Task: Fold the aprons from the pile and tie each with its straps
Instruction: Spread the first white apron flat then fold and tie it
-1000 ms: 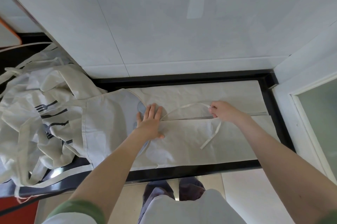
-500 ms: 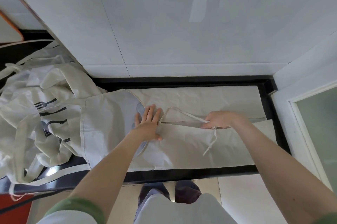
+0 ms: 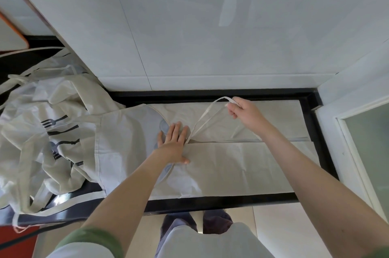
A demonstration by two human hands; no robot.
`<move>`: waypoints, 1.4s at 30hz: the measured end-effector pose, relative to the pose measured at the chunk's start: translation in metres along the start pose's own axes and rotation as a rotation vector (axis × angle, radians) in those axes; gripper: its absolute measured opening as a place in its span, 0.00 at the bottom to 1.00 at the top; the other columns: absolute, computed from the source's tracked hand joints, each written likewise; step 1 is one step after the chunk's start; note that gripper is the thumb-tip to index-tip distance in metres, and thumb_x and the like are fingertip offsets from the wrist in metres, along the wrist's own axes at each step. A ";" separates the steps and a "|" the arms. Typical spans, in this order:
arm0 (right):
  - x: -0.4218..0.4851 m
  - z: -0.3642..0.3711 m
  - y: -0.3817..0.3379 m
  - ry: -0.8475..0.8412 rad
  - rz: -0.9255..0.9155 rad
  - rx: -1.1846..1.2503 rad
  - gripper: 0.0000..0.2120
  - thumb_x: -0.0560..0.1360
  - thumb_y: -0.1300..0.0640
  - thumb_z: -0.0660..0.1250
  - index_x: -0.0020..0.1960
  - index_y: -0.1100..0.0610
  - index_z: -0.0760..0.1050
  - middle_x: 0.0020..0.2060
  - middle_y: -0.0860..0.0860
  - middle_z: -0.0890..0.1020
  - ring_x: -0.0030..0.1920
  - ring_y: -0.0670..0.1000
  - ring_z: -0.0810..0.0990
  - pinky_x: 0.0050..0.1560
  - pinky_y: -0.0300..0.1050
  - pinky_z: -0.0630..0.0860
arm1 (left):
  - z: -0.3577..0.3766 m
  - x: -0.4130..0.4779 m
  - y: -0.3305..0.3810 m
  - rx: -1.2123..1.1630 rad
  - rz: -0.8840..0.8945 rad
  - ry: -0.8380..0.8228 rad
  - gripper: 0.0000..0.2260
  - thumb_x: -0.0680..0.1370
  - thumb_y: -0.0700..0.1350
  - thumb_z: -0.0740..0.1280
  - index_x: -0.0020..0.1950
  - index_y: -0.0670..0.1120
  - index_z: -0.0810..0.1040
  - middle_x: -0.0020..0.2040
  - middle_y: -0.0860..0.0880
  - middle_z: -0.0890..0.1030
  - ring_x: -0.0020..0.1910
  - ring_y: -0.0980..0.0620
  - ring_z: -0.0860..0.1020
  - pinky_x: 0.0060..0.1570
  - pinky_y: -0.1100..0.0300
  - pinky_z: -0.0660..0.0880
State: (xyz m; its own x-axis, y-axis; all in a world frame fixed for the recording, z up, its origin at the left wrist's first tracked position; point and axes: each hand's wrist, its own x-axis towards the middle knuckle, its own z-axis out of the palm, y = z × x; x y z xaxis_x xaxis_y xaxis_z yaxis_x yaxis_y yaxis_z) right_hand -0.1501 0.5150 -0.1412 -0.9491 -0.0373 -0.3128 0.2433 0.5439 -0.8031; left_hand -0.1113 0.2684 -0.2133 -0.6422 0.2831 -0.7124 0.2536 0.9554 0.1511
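Observation:
A cream apron (image 3: 242, 165) lies folded lengthwise on the black countertop (image 3: 210, 202), its two side flaps meeting along a middle seam. My left hand (image 3: 173, 142) presses flat on the apron near its curved bib edge, fingers straight. My right hand (image 3: 245, 113) pinches a thin cream strap (image 3: 207, 115) and holds it lifted above the cloth; the strap runs down to the seam beside my left hand. A crumpled pile of aprons (image 3: 42, 138) with black fork and knife prints sits at the left.
A white tiled wall (image 3: 210, 26) rises directly behind the counter. A white window frame (image 3: 347, 131) bounds the right end. An orange-edged object (image 3: 10, 32) sits at the far left. The counter's front edge is close to my body.
My right hand has lifted the strap from the seam up and toward the wall, pulling it taut. My left hand stays pressed on the apron.

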 end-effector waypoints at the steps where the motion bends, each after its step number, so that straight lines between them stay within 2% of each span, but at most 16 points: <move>1: 0.003 0.002 0.000 0.068 -0.023 -0.036 0.11 0.80 0.58 0.60 0.41 0.61 0.70 0.36 0.51 0.75 0.38 0.50 0.72 0.43 0.45 0.68 | 0.000 0.000 0.000 -0.001 -0.002 0.007 0.53 0.74 0.58 0.70 0.76 0.49 0.28 0.74 0.45 0.26 0.73 0.46 0.27 0.72 0.39 0.34; 3: 0.007 0.006 0.003 0.212 -0.060 -0.180 0.08 0.80 0.58 0.61 0.43 0.60 0.72 0.40 0.52 0.76 0.43 0.51 0.73 0.47 0.47 0.66 | 0.000 0.000 0.000 0.002 -0.001 0.017 0.53 0.74 0.58 0.70 0.76 0.49 0.28 0.75 0.45 0.26 0.74 0.46 0.27 0.72 0.39 0.35; 5: 0.010 0.005 0.008 0.261 -0.068 -0.421 0.05 0.78 0.59 0.62 0.52 0.56 0.74 0.50 0.51 0.77 0.54 0.53 0.73 0.56 0.47 0.61 | 0.000 -0.001 0.000 0.013 0.000 0.020 0.53 0.74 0.59 0.70 0.76 0.48 0.29 0.75 0.45 0.27 0.74 0.46 0.28 0.73 0.38 0.36; 6: 0.009 0.006 0.010 0.216 -0.053 -0.542 0.13 0.76 0.58 0.64 0.61 0.54 0.73 0.58 0.51 0.75 0.61 0.53 0.70 0.61 0.47 0.58 | 0.000 -0.001 0.000 0.015 -0.001 0.026 0.53 0.73 0.59 0.70 0.76 0.48 0.29 0.75 0.45 0.27 0.74 0.46 0.29 0.73 0.38 0.36; 8: 0.004 0.011 0.013 0.069 -0.037 -0.678 0.32 0.74 0.56 0.67 0.75 0.50 0.59 0.71 0.51 0.63 0.71 0.53 0.60 0.67 0.49 0.52 | 0.000 -0.002 0.002 0.021 0.002 0.064 0.51 0.72 0.59 0.71 0.78 0.47 0.37 0.76 0.45 0.30 0.75 0.45 0.31 0.73 0.38 0.38; 10: -0.001 0.026 0.013 -0.039 -0.098 -0.739 0.41 0.73 0.56 0.67 0.78 0.47 0.49 0.76 0.51 0.54 0.75 0.52 0.52 0.70 0.51 0.49 | 0.003 -0.004 0.000 0.000 0.030 0.119 0.42 0.72 0.59 0.72 0.75 0.45 0.52 0.78 0.44 0.35 0.76 0.44 0.33 0.73 0.37 0.40; 12: -0.004 0.045 0.015 -0.183 -0.177 -0.807 0.39 0.74 0.56 0.67 0.78 0.45 0.50 0.77 0.50 0.52 0.76 0.51 0.49 0.71 0.51 0.47 | 0.006 -0.006 -0.004 -0.029 0.069 0.160 0.34 0.72 0.57 0.72 0.68 0.44 0.60 0.78 0.44 0.38 0.76 0.44 0.34 0.73 0.37 0.40; 15: -0.007 0.072 0.022 -0.369 -0.236 -0.889 0.28 0.75 0.57 0.65 0.73 0.48 0.62 0.73 0.48 0.60 0.74 0.52 0.54 0.70 0.51 0.49 | 0.008 -0.008 -0.007 0.011 0.097 0.144 0.32 0.74 0.58 0.69 0.70 0.43 0.61 0.78 0.43 0.38 0.76 0.43 0.33 0.73 0.36 0.39; 20: -0.004 0.073 0.031 -0.219 -0.214 -0.977 0.13 0.77 0.63 0.60 0.59 0.52 0.67 0.58 0.48 0.71 0.63 0.52 0.67 0.54 0.46 0.56 | 0.013 -0.005 -0.009 0.005 0.080 0.240 0.24 0.81 0.57 0.59 0.68 0.40 0.62 0.79 0.45 0.41 0.77 0.45 0.37 0.74 0.39 0.43; 25: -0.010 0.043 0.050 -0.004 -0.024 -1.124 0.19 0.75 0.67 0.59 0.65 0.56 0.67 0.64 0.52 0.68 0.66 0.55 0.64 0.62 0.48 0.58 | 0.018 0.003 0.001 0.025 0.062 0.265 0.30 0.82 0.54 0.58 0.78 0.43 0.49 0.79 0.42 0.40 0.77 0.43 0.37 0.74 0.40 0.43; 30: -0.021 0.038 0.055 0.153 0.104 -1.029 0.26 0.74 0.65 0.60 0.71 0.56 0.60 0.74 0.52 0.56 0.73 0.53 0.56 0.69 0.48 0.51 | 0.013 0.010 0.029 0.016 0.090 0.302 0.29 0.82 0.51 0.58 0.78 0.42 0.49 0.78 0.37 0.42 0.77 0.40 0.38 0.75 0.46 0.42; 33: -0.026 0.056 0.049 0.003 -0.048 -0.853 0.34 0.76 0.62 0.60 0.78 0.53 0.50 0.78 0.50 0.49 0.77 0.51 0.47 0.74 0.51 0.46 | 0.013 0.016 0.037 0.001 0.087 0.303 0.31 0.83 0.51 0.57 0.78 0.42 0.45 0.78 0.38 0.42 0.77 0.41 0.39 0.75 0.46 0.41; 36: -0.032 0.082 0.044 -0.246 -0.197 -0.807 0.31 0.81 0.54 0.55 0.79 0.48 0.45 0.79 0.47 0.46 0.78 0.50 0.42 0.75 0.52 0.42 | 0.010 0.012 0.034 -0.155 0.088 0.353 0.35 0.81 0.56 0.58 0.79 0.43 0.42 0.79 0.44 0.47 0.78 0.47 0.43 0.76 0.47 0.40; 38: -0.034 0.096 0.047 -0.295 -0.195 -0.841 0.29 0.82 0.49 0.53 0.79 0.48 0.45 0.79 0.47 0.44 0.78 0.50 0.39 0.75 0.52 0.40 | 0.010 0.005 0.023 -0.285 0.047 0.449 0.35 0.81 0.58 0.57 0.79 0.43 0.44 0.78 0.46 0.51 0.78 0.48 0.49 0.76 0.47 0.42; 40: -0.035 0.107 0.047 -0.253 -0.192 -0.824 0.28 0.82 0.51 0.53 0.79 0.48 0.46 0.79 0.48 0.46 0.78 0.50 0.40 0.75 0.53 0.40 | 0.015 -0.006 -0.003 -0.372 -0.062 0.593 0.31 0.81 0.52 0.59 0.78 0.41 0.50 0.75 0.42 0.59 0.74 0.43 0.60 0.74 0.46 0.51; 42: -0.033 0.116 0.040 -0.224 -0.219 -0.791 0.30 0.81 0.55 0.54 0.79 0.48 0.46 0.79 0.49 0.48 0.78 0.50 0.42 0.76 0.53 0.43 | 0.020 -0.025 -0.036 -0.359 -0.172 0.792 0.25 0.78 0.42 0.62 0.73 0.41 0.60 0.66 0.39 0.71 0.62 0.38 0.72 0.65 0.42 0.65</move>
State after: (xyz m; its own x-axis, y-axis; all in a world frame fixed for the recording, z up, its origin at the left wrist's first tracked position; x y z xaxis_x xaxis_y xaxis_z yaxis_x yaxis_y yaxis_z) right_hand -0.0857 0.4406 -0.2218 -0.8761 -0.3299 -0.3516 -0.2319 0.9277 -0.2925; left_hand -0.0897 0.2255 -0.2143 -0.9965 -0.0191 -0.0816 -0.0493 0.9209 0.3866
